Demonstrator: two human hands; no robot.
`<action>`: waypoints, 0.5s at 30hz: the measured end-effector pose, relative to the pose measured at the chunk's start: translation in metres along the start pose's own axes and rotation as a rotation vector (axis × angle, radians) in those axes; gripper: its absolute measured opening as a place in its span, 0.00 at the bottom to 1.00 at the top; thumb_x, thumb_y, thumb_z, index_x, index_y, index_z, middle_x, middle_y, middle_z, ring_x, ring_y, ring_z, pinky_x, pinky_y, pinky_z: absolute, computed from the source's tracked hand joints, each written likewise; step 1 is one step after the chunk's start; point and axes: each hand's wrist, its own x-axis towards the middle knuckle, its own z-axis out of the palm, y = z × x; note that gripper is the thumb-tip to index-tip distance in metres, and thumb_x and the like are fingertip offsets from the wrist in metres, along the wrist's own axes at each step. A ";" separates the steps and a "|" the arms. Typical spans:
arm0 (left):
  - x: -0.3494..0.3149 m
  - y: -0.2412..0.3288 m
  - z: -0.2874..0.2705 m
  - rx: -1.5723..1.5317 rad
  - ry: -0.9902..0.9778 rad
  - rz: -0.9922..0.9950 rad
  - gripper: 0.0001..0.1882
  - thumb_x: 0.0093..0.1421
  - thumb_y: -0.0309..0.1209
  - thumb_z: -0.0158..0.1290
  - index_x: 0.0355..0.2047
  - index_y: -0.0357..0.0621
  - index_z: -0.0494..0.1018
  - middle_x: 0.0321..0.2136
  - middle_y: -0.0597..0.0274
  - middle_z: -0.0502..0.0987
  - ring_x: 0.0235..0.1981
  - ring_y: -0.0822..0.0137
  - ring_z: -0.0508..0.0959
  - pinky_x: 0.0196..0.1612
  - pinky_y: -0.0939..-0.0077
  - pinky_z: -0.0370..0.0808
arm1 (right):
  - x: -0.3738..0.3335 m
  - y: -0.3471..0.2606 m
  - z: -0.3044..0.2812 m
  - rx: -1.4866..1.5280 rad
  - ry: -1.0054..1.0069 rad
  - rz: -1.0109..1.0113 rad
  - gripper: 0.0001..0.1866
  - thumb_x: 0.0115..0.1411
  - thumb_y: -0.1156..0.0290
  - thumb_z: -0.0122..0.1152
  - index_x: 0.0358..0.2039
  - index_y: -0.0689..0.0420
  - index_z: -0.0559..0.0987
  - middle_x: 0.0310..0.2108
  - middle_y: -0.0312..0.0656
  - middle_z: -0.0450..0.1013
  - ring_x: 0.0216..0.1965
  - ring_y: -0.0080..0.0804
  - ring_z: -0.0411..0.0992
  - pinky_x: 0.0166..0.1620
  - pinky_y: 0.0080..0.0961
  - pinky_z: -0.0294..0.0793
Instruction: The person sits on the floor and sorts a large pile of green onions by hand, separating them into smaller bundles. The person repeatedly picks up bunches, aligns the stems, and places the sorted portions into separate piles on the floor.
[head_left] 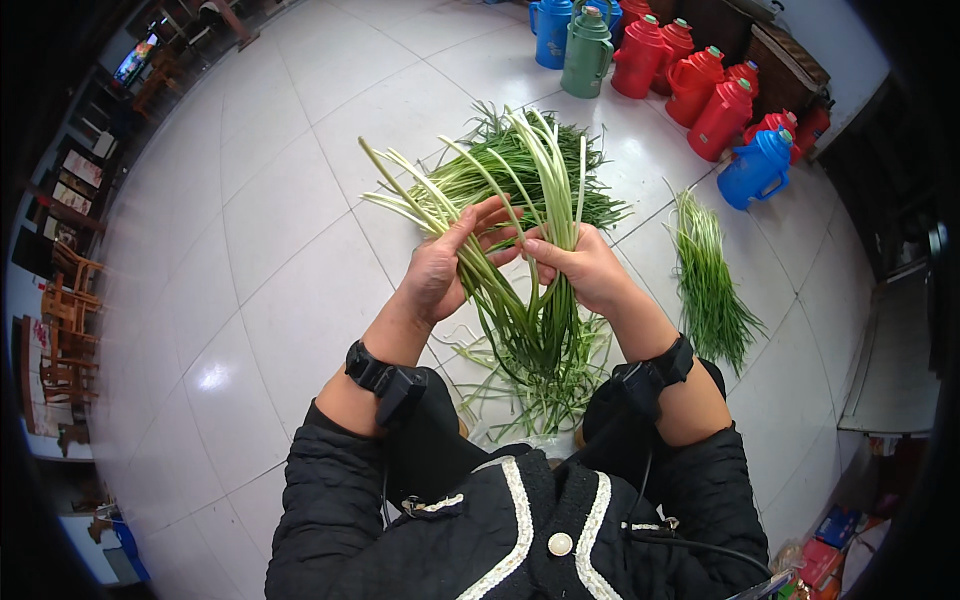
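Long garlic chives (550, 175), pale at the stalks and dark green toward the leaves, are held up before me in two fanned portions. My left hand (440, 265) is curled around the left portion, thumb up and fingers partly bent. In my right hand (588, 270) the right portion is gripped, with the thumb pressed across the stalks. The pale ends point away from me, and the leaves hang toward my knees. Beyond my hands lies a large heap of chives (590, 185) on the floor. Loose green trimmings (555, 400) are scattered between my feet.
To the right, a separate bundle of chives (712, 275) lies on the tiled floor (290, 270). Several red thermos flasks (722, 120) stand at the back right, with a green flask (587, 55) and a blue flask (757, 170) beside them. Wooden chairs (70, 340) line the far left.
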 end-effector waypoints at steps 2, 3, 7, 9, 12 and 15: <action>-0.001 -0.001 0.000 0.100 0.060 -0.011 0.17 0.63 0.35 0.45 0.47 0.37 0.65 0.36 0.61 0.68 0.30 0.74 0.66 0.32 0.80 0.64 | 0.000 0.000 -0.003 0.100 -0.016 -0.011 0.11 0.55 0.71 0.61 0.35 0.64 0.74 0.23 0.34 0.69 0.20 0.18 0.64 0.25 0.16 0.65; -0.002 -0.001 0.001 0.148 0.084 -0.018 0.14 0.61 0.33 0.49 0.43 0.38 0.68 0.30 0.65 0.68 0.23 0.78 0.63 0.24 0.85 0.60 | 0.000 0.000 -0.003 0.148 -0.014 -0.001 0.11 0.55 0.71 0.61 0.35 0.64 0.73 0.24 0.34 0.69 0.21 0.18 0.64 0.25 0.16 0.65; -0.004 -0.008 0.001 0.319 0.088 -0.056 0.12 0.58 0.31 0.53 0.39 0.37 0.70 0.21 0.71 0.67 0.16 0.82 0.60 0.18 0.88 0.57 | 0.000 -0.001 -0.002 0.111 -0.053 0.004 0.10 0.54 0.72 0.62 0.34 0.63 0.74 0.24 0.34 0.69 0.21 0.17 0.65 0.25 0.15 0.65; -0.004 -0.009 0.001 0.372 0.110 -0.026 0.12 0.56 0.30 0.56 0.37 0.38 0.70 0.19 0.73 0.66 0.16 0.82 0.60 0.18 0.88 0.57 | -0.001 -0.002 0.000 0.075 -0.064 0.009 0.09 0.53 0.72 0.63 0.33 0.63 0.74 0.23 0.33 0.69 0.21 0.17 0.65 0.25 0.15 0.64; -0.002 -0.009 0.000 0.329 0.124 -0.027 0.09 0.56 0.29 0.55 0.34 0.40 0.69 0.19 0.73 0.66 0.16 0.82 0.60 0.18 0.87 0.57 | -0.003 -0.003 0.002 -0.023 -0.055 0.016 0.09 0.51 0.73 0.64 0.31 0.62 0.75 0.21 0.33 0.69 0.20 0.17 0.66 0.24 0.14 0.64; -0.002 -0.008 0.000 0.198 0.175 0.010 0.07 0.54 0.28 0.57 0.31 0.39 0.71 0.18 0.71 0.67 0.14 0.81 0.60 0.17 0.87 0.58 | -0.006 -0.005 0.005 -0.099 -0.033 0.011 0.07 0.50 0.75 0.64 0.28 0.63 0.76 0.20 0.33 0.69 0.20 0.17 0.66 0.23 0.15 0.64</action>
